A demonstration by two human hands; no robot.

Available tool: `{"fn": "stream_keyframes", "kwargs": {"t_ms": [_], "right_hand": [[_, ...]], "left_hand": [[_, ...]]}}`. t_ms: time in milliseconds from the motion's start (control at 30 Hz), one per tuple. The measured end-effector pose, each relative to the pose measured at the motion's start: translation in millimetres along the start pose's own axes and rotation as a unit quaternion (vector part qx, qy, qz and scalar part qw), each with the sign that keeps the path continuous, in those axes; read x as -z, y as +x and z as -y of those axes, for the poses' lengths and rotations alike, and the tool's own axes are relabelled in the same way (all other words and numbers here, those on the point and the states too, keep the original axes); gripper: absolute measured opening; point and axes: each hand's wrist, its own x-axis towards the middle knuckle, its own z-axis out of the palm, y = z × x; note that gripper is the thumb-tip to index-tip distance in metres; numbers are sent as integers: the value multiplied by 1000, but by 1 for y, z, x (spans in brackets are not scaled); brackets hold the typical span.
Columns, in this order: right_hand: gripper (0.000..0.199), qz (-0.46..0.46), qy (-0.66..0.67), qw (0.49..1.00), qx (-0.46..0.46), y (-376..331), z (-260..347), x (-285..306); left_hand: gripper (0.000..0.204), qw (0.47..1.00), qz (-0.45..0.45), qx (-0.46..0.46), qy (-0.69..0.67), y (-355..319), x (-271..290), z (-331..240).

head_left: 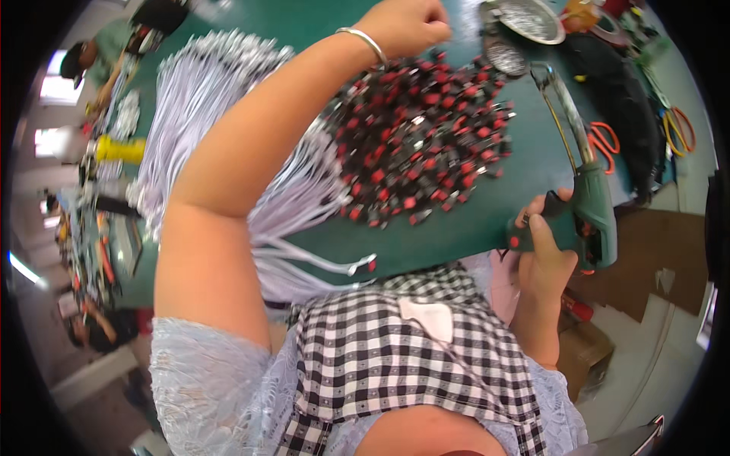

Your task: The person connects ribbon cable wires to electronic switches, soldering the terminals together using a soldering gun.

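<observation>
A: How many hands, and how do they stand?
B: Two, well apart. The left hand [407, 29], fingers curled, is above the far side of the pile; I can't tell if it holds anything. The right hand [544, 235] is bent around something dark, beside one green-handled tool with a long metal arm [595, 190]; its exact grip I can't tell.

A: And the counts?
B: One heap of small red-and-black parts [426, 140], too many to number, mid-table. One big spread of white wires [201, 99] left of it. Two round metal dishes [544, 29], one orange-handled pair of scissors [606, 144].

A: Edges, room?
B: The green table [426, 247] shows a bare strip between heap and near edge, another between heap and tool.
</observation>
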Motion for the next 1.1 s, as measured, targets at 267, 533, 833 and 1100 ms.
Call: {"fn": "stream_keyframes", "kwargs": {"t_ms": [267, 533, 833, 1100], "right_hand": [[24, 208, -185, 958, 76, -2, -13, -57], [45, 262, -458, 815, 239, -10, -28, -41], [17, 242, -200, 946, 87, -5, -30, -32], [18, 187, -180, 966, 21, -3, -29, -20]], "left_hand": [[13, 933, 227, 151, -236, -155, 2, -90], [11, 910, 156, 227, -310, -184, -24, -85], [16, 996, 66, 60, -1, -232, -22, -70], [15, 987, 128, 53, 76, -246, -43, -53]]}}
